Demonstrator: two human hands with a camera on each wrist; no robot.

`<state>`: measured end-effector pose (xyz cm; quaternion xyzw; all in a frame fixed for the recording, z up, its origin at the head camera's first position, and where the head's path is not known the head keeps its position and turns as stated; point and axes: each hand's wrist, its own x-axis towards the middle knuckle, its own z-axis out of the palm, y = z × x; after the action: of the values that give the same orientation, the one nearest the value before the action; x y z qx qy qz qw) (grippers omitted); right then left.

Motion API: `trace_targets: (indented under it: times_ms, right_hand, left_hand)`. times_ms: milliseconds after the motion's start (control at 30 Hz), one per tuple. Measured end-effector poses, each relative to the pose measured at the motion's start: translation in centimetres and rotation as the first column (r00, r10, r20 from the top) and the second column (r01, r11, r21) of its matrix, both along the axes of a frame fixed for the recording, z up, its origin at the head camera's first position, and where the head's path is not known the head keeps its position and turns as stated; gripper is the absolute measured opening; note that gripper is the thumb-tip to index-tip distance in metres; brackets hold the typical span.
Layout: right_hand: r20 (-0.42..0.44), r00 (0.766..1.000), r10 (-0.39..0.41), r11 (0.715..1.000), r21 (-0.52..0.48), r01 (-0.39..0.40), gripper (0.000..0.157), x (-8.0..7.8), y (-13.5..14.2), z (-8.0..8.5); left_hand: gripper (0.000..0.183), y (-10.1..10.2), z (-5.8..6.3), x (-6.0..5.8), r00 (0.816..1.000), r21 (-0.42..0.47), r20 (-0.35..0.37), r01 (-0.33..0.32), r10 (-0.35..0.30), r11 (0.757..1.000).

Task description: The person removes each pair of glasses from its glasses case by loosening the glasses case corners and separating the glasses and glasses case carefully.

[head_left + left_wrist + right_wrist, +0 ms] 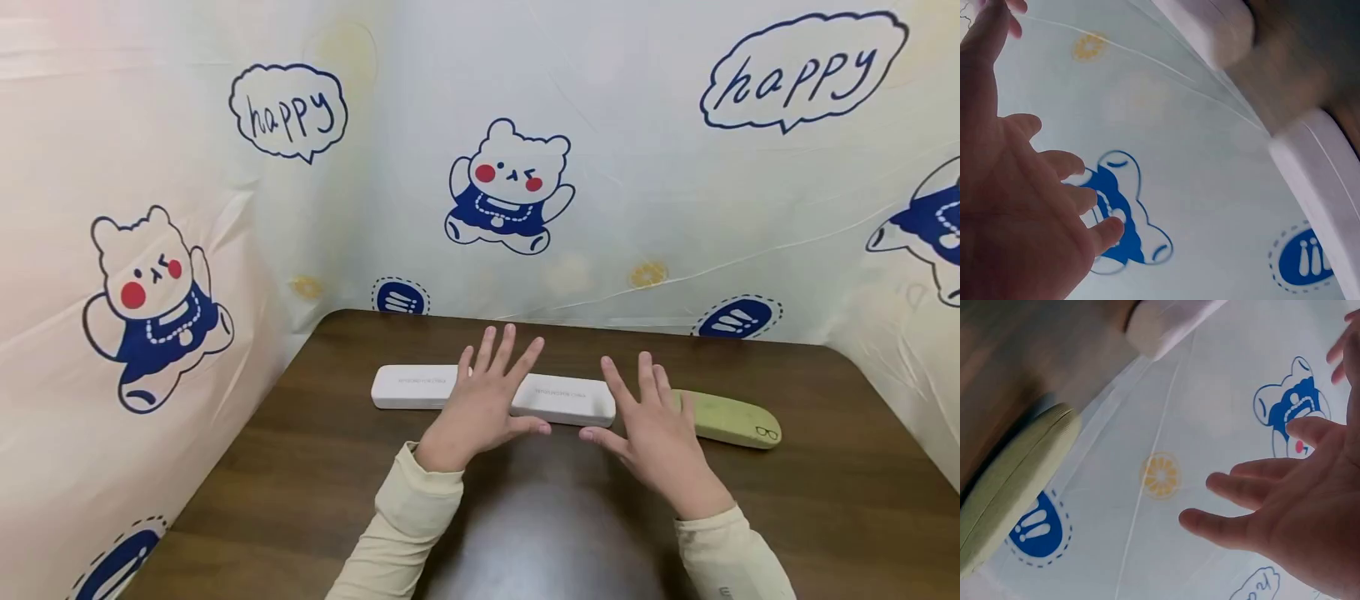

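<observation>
Fingers spread, the left hand [483, 408] hovers over the facing ends of two long, white, round-cornered cases with faint lettering, the left case [412, 388] and the right case [568, 401], on a dark brown wood-grained table [555, 542]. The right hand [660, 437], its thumb and fingers also apart, hovers by the left end of a long, rounded, olive-green case [735, 419] at the right.

r hand [663, 437] blocks gap b/w rt white case [566, 401] & green case [735, 419].
</observation>
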<state>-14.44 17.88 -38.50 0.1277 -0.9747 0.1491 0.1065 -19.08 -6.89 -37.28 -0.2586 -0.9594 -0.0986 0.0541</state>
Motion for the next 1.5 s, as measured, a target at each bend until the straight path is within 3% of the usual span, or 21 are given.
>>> trace_targets:
  times_ms: [233, 567, 700, 900, 1067, 1167, 1300, 1400, 1500]
  right_hand:
    - [-0.002, 0.997, 0.071, 0.994, -0.081, -0.071, 0.081, -0.2, -2.2, -0.1]
    - [0.020, 0.987, 0.162, 0.958, -0.243, -0.152, 0.064, -2.3, -6.9, -0.5]
    - [0.078, 0.975, 0.209, 0.939, -0.296, -0.178, 0.062, -3.3, -9.6, -1.2]
    - [0.188, 0.946, 0.263, 0.916, -0.358, -0.184, 0.064, -4.9, -12.9, -2.4]
    - [0.335, 0.884, 0.326, 0.910, -0.363, -0.198, 0.075, -6.0, -15.5, -2.9]
    - [0.408, 0.850, 0.334, 0.916, -0.353, -0.190, 0.084, -6.6, -16.8, -3.2]
    - [0.455, 0.832, 0.316, 0.918, -0.368, -0.148, 0.093, -7.5, -17.9, -3.8]
    - [0.469, 0.815, 0.341, 0.899, -0.417, -0.136, 0.096, -8.2, -18.2, -4.1]
    - [0.466, 0.787, 0.404, 0.860, -0.487, -0.153, 0.096, -8.7, -18.4, -4.2]
  left_hand:
    - [0.110, -4.3, -0.8, -1.2, 0.997, 0.014, 0.060, -0.056, 0.055, 0.998]
    - [0.096, -11.5, 0.4, -2.9, 0.969, 0.117, 0.176, -0.198, 0.175, 0.973]
    - [0.093, -14.8, -0.2, -3.4, 0.930, 0.133, 0.273, -0.288, 0.244, 0.948]
    - [0.096, -17.8, -1.8, -4.1, 0.852, 0.128, 0.431, -0.385, 0.298, 0.914]
    - [0.102, -18.5, -3.2, -4.6, 0.817, 0.136, 0.495, -0.409, 0.296, 0.902]
    - [0.102, -18.5, -3.9, -4.9, 0.812, 0.134, 0.502, -0.412, 0.297, 0.901]
    - [0.100, -18.3, -4.7, -5.1, 0.814, 0.117, 0.495, -0.408, 0.303, 0.905]
    - [0.097, -18.1, -5.0, -5.3, 0.826, 0.099, 0.473, -0.394, 0.306, 0.914]
    - [0.093, -17.9, -5.0, -5.3, 0.844, 0.075, 0.434, -0.383, 0.315, 0.921]
